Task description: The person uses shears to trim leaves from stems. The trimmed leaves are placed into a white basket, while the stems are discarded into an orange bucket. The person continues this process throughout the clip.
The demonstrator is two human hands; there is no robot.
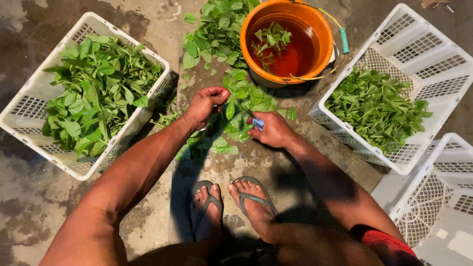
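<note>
My left hand (204, 105) grips a leafy green sprig (241, 101) by its stem, just above a pile of green leaves (217, 34) on the wet concrete floor. My right hand (273, 130) is closed around a small blue-handled cutter (257, 123), its tip touching the sprig's lower stems. Both hands meet over the loose leaves in front of my feet in sandals (231, 202).
An orange bucket (322, 34) of water with a few floating leaves stands behind the pile. A white plastic crate (29, 106) full of greens is at left. Another crate (423, 44) at right holds cut greens, and one more crate (443, 197) sits at lower right.
</note>
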